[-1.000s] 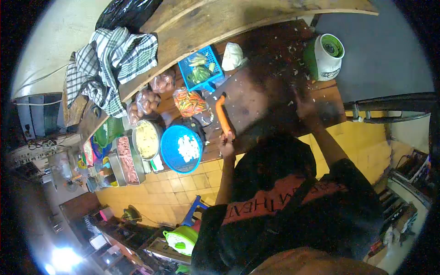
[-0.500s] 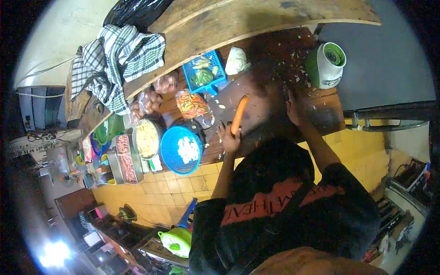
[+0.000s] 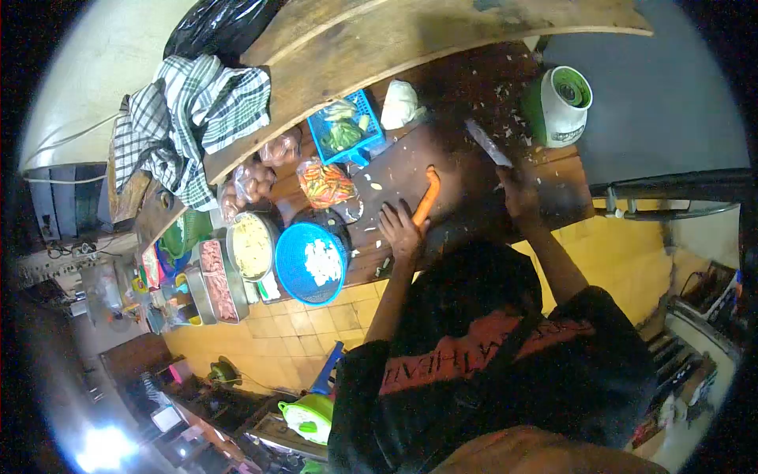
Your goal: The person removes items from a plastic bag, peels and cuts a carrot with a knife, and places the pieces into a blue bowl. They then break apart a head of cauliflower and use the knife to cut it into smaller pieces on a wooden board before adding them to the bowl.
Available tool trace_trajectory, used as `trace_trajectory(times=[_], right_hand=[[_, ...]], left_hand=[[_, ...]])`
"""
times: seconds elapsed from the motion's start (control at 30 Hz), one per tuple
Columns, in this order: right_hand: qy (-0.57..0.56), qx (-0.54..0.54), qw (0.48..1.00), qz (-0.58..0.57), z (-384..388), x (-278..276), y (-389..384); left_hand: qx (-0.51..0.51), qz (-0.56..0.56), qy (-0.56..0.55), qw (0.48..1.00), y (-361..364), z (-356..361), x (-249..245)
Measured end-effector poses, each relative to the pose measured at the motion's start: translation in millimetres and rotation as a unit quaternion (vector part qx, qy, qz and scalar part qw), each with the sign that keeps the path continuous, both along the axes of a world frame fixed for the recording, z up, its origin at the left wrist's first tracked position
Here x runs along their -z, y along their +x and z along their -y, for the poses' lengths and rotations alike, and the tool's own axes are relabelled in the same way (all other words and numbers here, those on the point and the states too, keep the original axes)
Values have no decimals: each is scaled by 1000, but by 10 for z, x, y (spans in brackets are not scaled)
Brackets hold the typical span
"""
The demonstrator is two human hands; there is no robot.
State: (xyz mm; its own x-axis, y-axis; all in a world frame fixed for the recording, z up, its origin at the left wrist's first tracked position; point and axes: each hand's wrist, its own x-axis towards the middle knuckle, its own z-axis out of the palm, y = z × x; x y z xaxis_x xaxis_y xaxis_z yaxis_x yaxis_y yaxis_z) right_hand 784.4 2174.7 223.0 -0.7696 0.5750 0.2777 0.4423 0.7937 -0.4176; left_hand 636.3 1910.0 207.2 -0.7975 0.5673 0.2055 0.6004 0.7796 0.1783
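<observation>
An orange carrot [image 3: 426, 204] lies on a dark cutting board [image 3: 387, 170], its far tip bent off to one side, perhaps a cut piece. My left hand [image 3: 403, 231] is at the near end, gripping it between thumb and fingers. To the right, my right hand [image 3: 519, 195] is closed round the handle of a knife [image 3: 488, 144]. The wide blade points away from me and to the left, apart from the carrot. My fingers hide most of the handle.
Left of the board are a blue colander [image 3: 298, 295] with white pieces, a bag of chillies [image 3: 325, 183] and a blue basket [image 3: 369, 144] of vegetables. A white bundle [image 3: 400, 104] and a green-white appliance [image 3: 567, 118] stand farther back. A wooden shelf [image 3: 442, 31] overhangs the far side.
The knife blade now shows clearly in my right hand. My left hand lies flatter by the carrot's near end. The carrot's far tip now sits at an angle. The view has shifted slightly.
</observation>
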Motion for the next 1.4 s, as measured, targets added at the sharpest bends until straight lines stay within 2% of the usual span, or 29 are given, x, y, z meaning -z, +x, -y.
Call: trace_trajectory(times=[0.03, 0.07, 0.1, 0.13, 0.17, 0.23, 0.27, 0.3, 0.33, 0.37, 0.43, 0.47, 0.53, 0.67, 0.73, 0.87, 0.97, 1.07, 1.13, 1.17, 1.2, 1.23, 1.27, 1.3, 1.33, 1.37, 1.4], right_hand=[[59, 1, 998, 17, 9, 53, 41], [55, 5, 998, 18, 13, 11, 46], [115, -23, 991, 61, 2, -112, 30], [174, -50, 978, 105, 8, -174, 26], [170, -47, 979, 106, 16, -146, 18], [173, -84, 981, 20, 16, -107, -23], [171, -82, 982, 18, 55, -355, -62], [149, -133, 980, 25, 111, -843, -128], [126, -185, 974, 32, 135, -1109, -158], [126, -183, 974, 31, 123, -1081, -160], [255, -161, 953, 41, 108, -940, -156], [255, -162, 952, 42, 92, -853, -140], [266, -149, 952, -22, 30, -735, -89], [262, -172, 949, 21, -62, -826, 89], [211, -185, 959, 32, -45, -979, 139], [156, -220, 963, 27, -202, -830, 337], [126, -273, 950, 78, -340, -813, 400], [172, -315, 930, 82, -549, -658, 409], [37, -211, 962, 168, -591, -554, 400], [41, -223, 960, 166, -578, -685, 314], [-122, -153, 947, 255, -514, -924, 190], [-280, -76, 895, 338, -471, -1046, 108], [-278, -88, 893, 343, -468, -891, 106], [-319, -122, 924, 170, -458, -612, 121], [-352, -149, 924, -9, -400, -603, 56], [-353, -156, 923, -6, -359, -611, 1], [-197, -192, 960, -46, -306, -617, -69]], left_hand=[[3, 1, -4, 1000, -10, -73, -136], [39, 35, 58, 997, -37, -168, -288], [75, 69, 120, 988, -59, -281, -461], [115, 72, 129, 982, -61, -403, -690], [154, 74, 137, 976, -67, -531, -921], [166, 74, 171, 968, -89, -780, -1169], [219, 60, 175, 958, -136, -898, -1264], [271, 46, 178, 945, -176, -1003, -1329], [288, 45, 157, 943, -202, -1086, -1339], [290, 44, 157, 943, -237, -1147, -1348], [346, 173, 113, 915, -272, -1235, -1351], [345, 173, 114, 915, -273, -1262, -1310], [381, 52, 111, 916, -264, -1302, -1244], [439, 61, 92, 892, -301, -1285, -1211], [448, 59, 97, 887, -269, -1224, -1229], [401, 19, 79, 913, -231, -977, -1138], [354, -11, 110, 929, -247, -603, -1067], [192, 24, 89, 977, -220, -9, -1034], [88, 29, 125, 988, -119, 477, -965], [43, 22, 148, 988, -49, 723, -889], [-57, 46, 145, 987, 62, 922, -834], [-155, 71, 141, 975, 174, 1106, -789], [-214, 93, 106, 967, 268, 1285, -748], [-272, 116, 71, 953, 370, 1470, -708], [-278, 108, -69, 952, 458, 1578, -755], [-269, -31, -129, 954, 556, 1566, -737], [-263, -58, -149, 951, 624, 1521, -710]])
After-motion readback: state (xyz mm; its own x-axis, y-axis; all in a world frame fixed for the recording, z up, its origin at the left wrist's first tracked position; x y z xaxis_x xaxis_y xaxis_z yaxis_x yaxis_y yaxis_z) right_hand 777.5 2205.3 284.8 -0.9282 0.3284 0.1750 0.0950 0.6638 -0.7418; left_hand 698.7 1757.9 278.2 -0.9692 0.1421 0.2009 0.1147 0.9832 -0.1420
